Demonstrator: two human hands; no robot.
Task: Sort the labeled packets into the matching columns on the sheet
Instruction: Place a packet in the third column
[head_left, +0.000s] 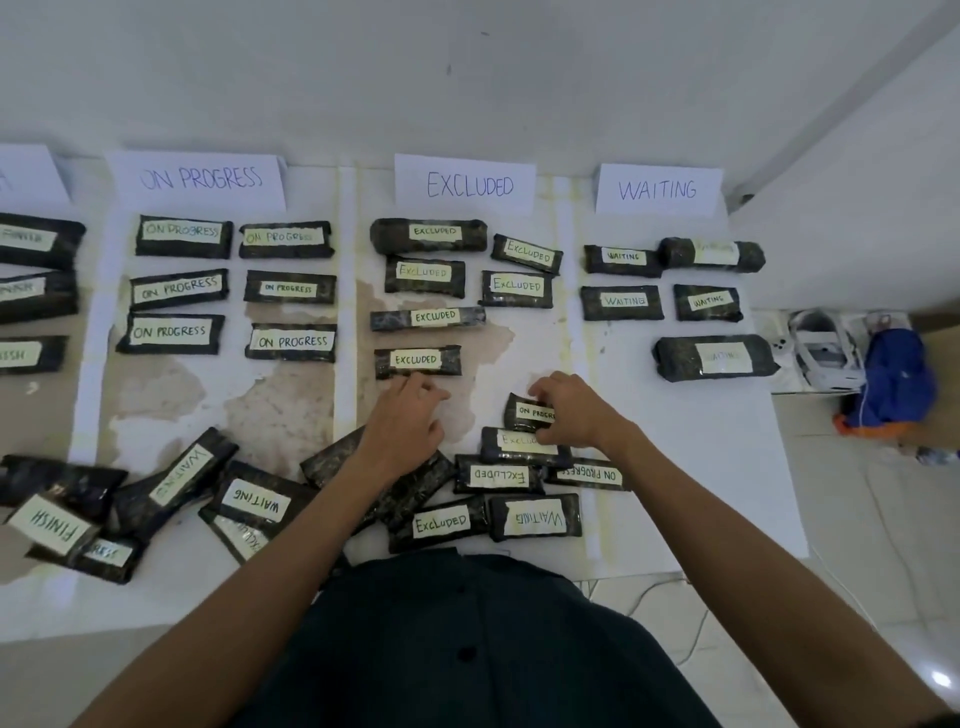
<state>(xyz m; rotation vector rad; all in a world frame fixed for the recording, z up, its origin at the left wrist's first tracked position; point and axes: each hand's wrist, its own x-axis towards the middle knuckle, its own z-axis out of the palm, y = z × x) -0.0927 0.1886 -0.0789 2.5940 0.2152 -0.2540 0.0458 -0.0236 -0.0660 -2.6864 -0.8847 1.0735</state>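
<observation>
A white sheet (691, 447) on the floor has header cards ON PROGRESS (200, 179), EXCLUDED (469, 185) and WAITING (657, 189), each with several dark labeled packets below. My right hand (574, 410) is shut on an ON PROGRESS packet (522, 413) lying low in the EXCLUDED column, on top of an EXCLUDED packet (511, 447). My left hand (408, 421) hovers with fingers apart just below the lowest placed EXCLUDED packet (417, 361), holding nothing. An unsorted pile (249, 501) of mixed packets spreads along the sheet's near edge.
Packets labeled FINISH (31, 239) fill a column at the far left. A white headset with controller (821, 351) and a blue bag (893, 384) lie on the tiles right of the sheet. A white wall stands behind the headers. Cables run on the floor at the right.
</observation>
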